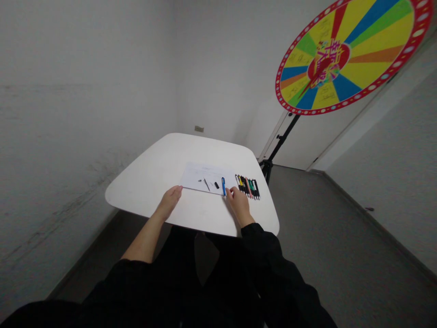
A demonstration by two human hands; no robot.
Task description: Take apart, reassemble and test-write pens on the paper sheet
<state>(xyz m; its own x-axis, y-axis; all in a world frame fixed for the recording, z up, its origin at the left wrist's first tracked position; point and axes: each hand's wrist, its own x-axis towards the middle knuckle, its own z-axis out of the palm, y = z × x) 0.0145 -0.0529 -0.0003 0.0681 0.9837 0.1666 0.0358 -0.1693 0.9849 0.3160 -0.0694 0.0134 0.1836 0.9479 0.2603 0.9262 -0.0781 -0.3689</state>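
A white paper sheet or pad (194, 171) lies on the white table. My left hand (170, 201) rests at the paper's near left corner, fingers stretched out and holding nothing. A blue pen (223, 184) lies along the paper's right side. Beside its lower end is my right hand (240, 203), fingers loosely bent and slightly apart; whether they touch the pen is too small to tell. On the paper lie a thin dark stick-like piece (206, 184), a short black cylindrical piece (216, 185) and a tiny dark pointed piece (200, 181).
Right of the paper, several pens (247, 187) in different colours lie side by side near the edge of the table (153, 168). A colourful prize wheel (351, 59) on a black stand (283, 139) rises behind the table's right side. A grey wall (85, 91) borders the left.
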